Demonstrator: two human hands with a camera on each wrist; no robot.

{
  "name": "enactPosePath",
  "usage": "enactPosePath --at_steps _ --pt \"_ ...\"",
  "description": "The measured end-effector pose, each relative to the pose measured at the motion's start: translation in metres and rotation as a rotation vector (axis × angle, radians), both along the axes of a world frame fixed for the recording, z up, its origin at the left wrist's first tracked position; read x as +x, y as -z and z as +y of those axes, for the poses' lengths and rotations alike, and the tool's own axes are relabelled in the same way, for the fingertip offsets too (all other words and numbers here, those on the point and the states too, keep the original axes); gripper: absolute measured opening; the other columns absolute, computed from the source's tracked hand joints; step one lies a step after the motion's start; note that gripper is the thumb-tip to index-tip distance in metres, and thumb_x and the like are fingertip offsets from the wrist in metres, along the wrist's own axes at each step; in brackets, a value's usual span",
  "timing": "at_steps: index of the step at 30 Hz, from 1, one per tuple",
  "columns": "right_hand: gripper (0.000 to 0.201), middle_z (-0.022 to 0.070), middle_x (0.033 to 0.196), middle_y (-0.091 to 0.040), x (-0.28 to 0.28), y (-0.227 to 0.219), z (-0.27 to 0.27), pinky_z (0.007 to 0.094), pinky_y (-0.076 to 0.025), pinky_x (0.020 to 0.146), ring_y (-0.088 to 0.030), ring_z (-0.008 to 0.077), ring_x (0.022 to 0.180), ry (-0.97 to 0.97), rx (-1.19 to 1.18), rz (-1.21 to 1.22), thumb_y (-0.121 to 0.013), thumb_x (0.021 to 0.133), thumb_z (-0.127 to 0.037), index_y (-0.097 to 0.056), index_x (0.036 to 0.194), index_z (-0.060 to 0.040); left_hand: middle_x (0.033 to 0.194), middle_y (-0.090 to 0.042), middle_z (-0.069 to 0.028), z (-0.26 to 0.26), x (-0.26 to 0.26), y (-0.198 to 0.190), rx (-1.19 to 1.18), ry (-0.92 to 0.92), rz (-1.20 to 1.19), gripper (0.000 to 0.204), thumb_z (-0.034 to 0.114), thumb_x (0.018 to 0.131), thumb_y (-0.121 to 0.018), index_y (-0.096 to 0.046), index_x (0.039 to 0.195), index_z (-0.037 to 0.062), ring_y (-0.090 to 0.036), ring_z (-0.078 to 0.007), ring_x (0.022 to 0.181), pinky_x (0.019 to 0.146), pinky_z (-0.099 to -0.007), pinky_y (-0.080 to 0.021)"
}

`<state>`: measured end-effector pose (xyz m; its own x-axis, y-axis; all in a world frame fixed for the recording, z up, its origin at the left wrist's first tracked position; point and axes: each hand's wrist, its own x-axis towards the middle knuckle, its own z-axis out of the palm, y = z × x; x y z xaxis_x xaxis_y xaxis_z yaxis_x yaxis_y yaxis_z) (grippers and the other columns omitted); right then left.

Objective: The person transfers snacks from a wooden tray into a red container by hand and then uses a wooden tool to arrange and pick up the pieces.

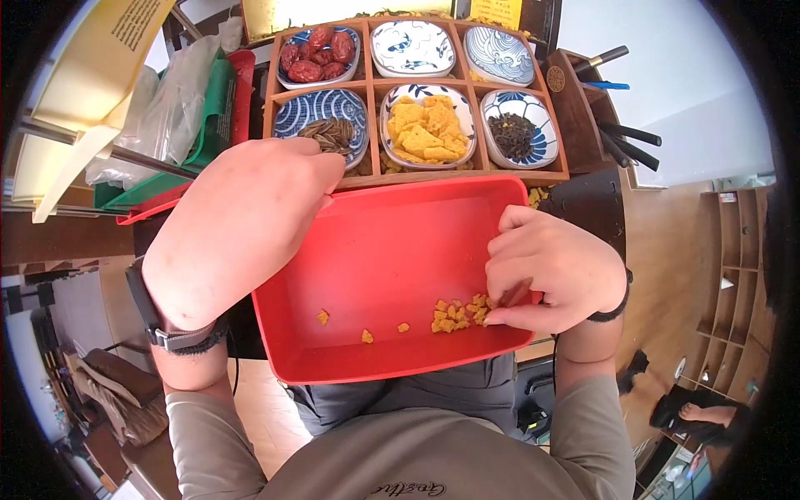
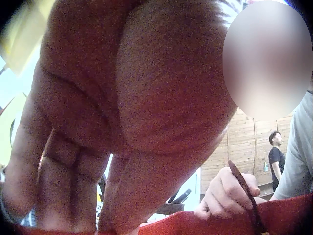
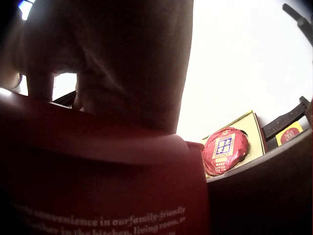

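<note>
My left hand (image 1: 250, 217) bends over the near-left dish (image 1: 310, 106), patterned in blue, which holds sunflower seeds (image 1: 329, 133). Its fingers point down at the seeds, and their tips are hidden in all views. In the left wrist view the palm (image 2: 171, 83) fills most of the picture. My right hand (image 1: 554, 271) reaches inside the red bin (image 1: 375, 258) at its right end and grips a slim dark brown tool (image 1: 517, 292). That tool (image 2: 244, 188) also shows from the side in the left wrist view. Small yellow crumbs (image 1: 450, 318) lie beside the right fingertips.
A wooden divided tray (image 1: 417, 172) behind the bin carries dishes of red dates (image 1: 321, 58), yellow chunks (image 1: 427, 129) and dark tea leaves (image 1: 512, 136). Right of it stands a tool holder (image 1: 575, 92). A green box (image 1: 212, 125) with plastic bags stands left.
</note>
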<state>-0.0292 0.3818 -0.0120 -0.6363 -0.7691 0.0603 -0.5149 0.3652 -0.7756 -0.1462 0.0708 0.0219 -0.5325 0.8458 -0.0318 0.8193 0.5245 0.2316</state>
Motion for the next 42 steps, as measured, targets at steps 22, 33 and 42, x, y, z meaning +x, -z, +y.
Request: enactPosePath --at_steps 22,33,42 --pt "0.022 0.0041 0.083 -0.072 -0.001 -0.001 0.007 0.0402 -0.049 0.078 -0.067 0.0309 0.078 0.113 -0.189 -0.015 -0.09 0.088 -0.019 -0.071 0.083 -0.0094 0.091 -0.065 -0.0203 0.0 -0.001 0.001 0.009 -0.005 -0.016 0.007 0.004 0.093 -0.068 -0.062 0.093 0.0 -0.066 -0.0454 0.094 0.08 -0.0547 -0.053" --pt "0.016 0.0065 0.092 -0.072 0.009 0.012 0.009 0.031 -0.051 0.077 -0.067 0.0151 0.086 0.631 -0.666 -0.043 -0.082 0.099 -0.01 -0.07 0.096 -0.0011 0.091 -0.065 -0.0198 -0.001 -0.001 0.001 0.006 0.001 -0.012 0.007 0.005 0.093 -0.068 -0.063 0.093 0.0004 -0.066 -0.0452 0.093 0.08 -0.054 -0.053" --pt "0.012 0.0047 0.104 -0.071 -0.002 0.019 0.006 0.0271 -0.054 0.084 -0.068 0.0117 0.094 0.977 -0.621 0.155 -0.071 0.109 -0.008 -0.072 0.105 0.0025 0.09 -0.064 -0.0199 -0.001 -0.001 0.002 0.009 -0.005 -0.009 0.007 0.006 0.093 -0.069 -0.064 0.094 0.0003 -0.067 -0.0449 0.094 0.081 -0.0543 -0.053"
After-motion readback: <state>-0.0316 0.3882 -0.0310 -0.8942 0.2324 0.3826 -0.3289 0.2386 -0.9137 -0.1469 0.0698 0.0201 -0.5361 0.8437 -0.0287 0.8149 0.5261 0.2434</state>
